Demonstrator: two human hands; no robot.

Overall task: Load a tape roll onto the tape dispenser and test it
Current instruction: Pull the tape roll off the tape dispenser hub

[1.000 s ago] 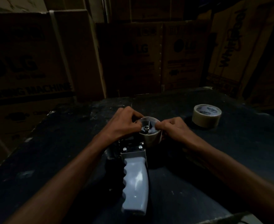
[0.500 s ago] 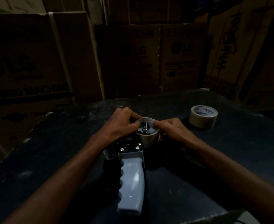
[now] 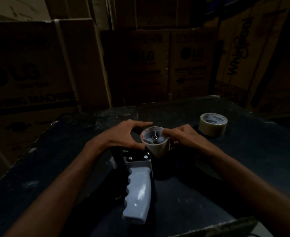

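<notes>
Head view, right hand (image 3: 183, 137) pinching tape roll (image 3: 155, 141)

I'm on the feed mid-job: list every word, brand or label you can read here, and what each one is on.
"LG" and "MACHINE": left cardboard box.
"LG": middle box.
"LG": the box beside it; its smaller print is blurred.
Vertical lettering on the right box: unreadable.
Printed core of the spare tape roll: too small to read.
Tape dispenser: no text seen.

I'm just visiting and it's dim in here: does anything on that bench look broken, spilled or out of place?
Nothing stands out. The dispenser lies on the bench with a roll on its hub, both hands at it. A spare roll sits apart, flat and intact.
</notes>
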